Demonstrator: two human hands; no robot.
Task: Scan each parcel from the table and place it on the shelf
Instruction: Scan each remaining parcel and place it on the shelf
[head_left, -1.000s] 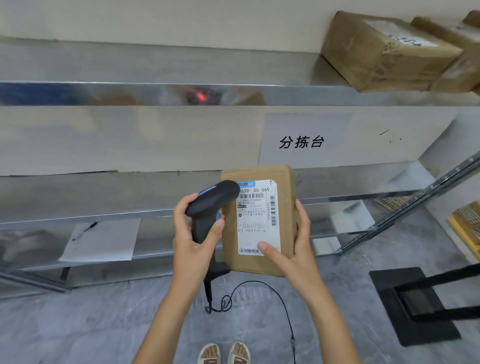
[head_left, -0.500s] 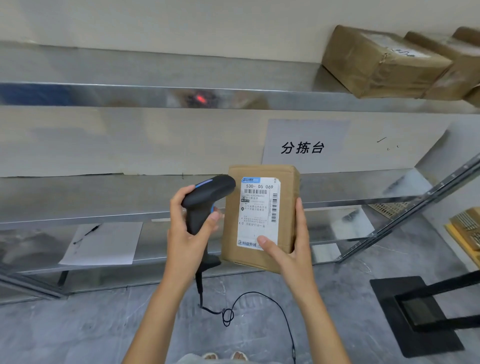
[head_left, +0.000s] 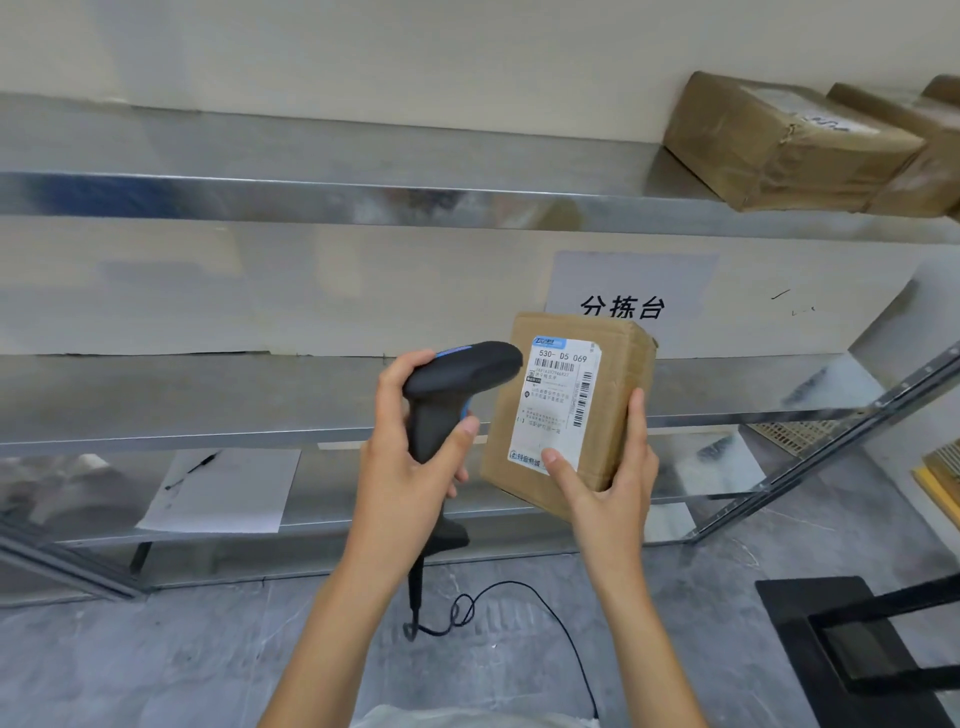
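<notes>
Brown cardboard is seen in the parcel (head_left: 618, 410), which is held upright in the air in front of the metal shelf (head_left: 322, 197), its white label (head_left: 558, 402) turned toward the camera. It is gripped by the right hand (head_left: 608, 499), thumb on the label's lower edge and fingers wrapped round the right side. The black scanner (head_left: 457, 384) is clasped by its handle in the left hand (head_left: 405, 467), its head just beside the label. Two taped boxes (head_left: 789, 145) are stacked on the upper shelf at right.
</notes>
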